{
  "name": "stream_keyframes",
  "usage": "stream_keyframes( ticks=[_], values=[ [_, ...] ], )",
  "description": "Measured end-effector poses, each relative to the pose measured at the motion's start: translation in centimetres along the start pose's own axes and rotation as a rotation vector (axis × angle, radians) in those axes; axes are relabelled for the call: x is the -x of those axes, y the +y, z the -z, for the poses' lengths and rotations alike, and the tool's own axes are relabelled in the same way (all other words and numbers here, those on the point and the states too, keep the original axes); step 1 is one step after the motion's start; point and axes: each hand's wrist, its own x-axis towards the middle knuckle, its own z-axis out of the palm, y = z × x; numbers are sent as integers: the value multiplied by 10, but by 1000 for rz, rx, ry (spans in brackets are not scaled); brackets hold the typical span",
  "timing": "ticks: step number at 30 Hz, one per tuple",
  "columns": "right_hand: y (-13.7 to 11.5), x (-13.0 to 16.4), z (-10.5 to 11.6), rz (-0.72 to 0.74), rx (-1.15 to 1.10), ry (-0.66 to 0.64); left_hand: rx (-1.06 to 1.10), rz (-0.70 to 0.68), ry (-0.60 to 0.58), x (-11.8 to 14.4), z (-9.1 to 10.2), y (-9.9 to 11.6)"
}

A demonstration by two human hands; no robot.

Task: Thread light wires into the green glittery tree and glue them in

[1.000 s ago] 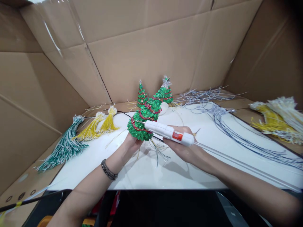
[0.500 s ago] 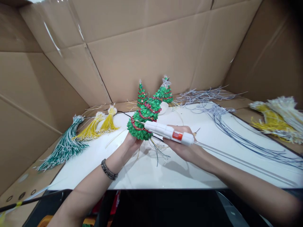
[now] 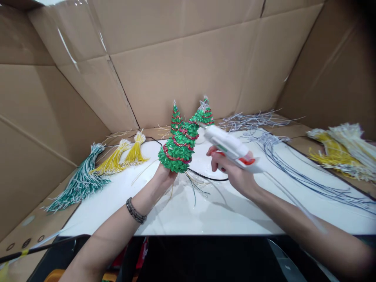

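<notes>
My left hand (image 3: 166, 176) grips a small green Christmas tree (image 3: 178, 147) from beneath its base, its fingers mostly hidden by the tree. The tree leans to the upper right, wrapped in red garland, with a clear star (image 3: 203, 105) at its tip. Thin wires (image 3: 195, 186) hang below the base. In my right hand (image 3: 235, 170) is a white hot glue gun (image 3: 227, 141), slightly blurred. Its nozzle is close to the tree's upper right side; whether it touches I cannot tell. A long glue stick trails from its back.
Two similar trees (image 3: 176, 117) stand behind. Green wire bundles (image 3: 85, 180) and yellow ones (image 3: 133, 150) lie at left, yellow and white bundles (image 3: 337, 150) at right. Loose grey-blue wires (image 3: 293, 170) cross the white board (image 3: 176, 219). Cardboard walls (image 3: 188, 58) enclose the back and sides.
My right hand has moved the glue gun from the tree's lower part up and to the right, toward its upper part. The left hand and the tree have barely moved.
</notes>
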Motion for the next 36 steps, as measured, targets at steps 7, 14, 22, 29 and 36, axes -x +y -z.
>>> stream_keyframes(
  ticks=[7, 14, 22, 29, 36],
  values=[
    [39, -92, 27, 103, 745, 149, 72, 25, -24, 3, 0, 9],
    [72, -151, 9, 48, 983, -203, 88, 26, 18, 1, 3, 15],
    [80, -174, -18, -61, 1065, -351, 107, 8, -2, -6, 10, 13],
    [43, -134, -18, 49, 881, -350, 91, -4, -6, 2, 1, 14],
    [5, -33, -39, -155, -539, -37, -235, -244, -180, 32, -21, -1]
  ],
)
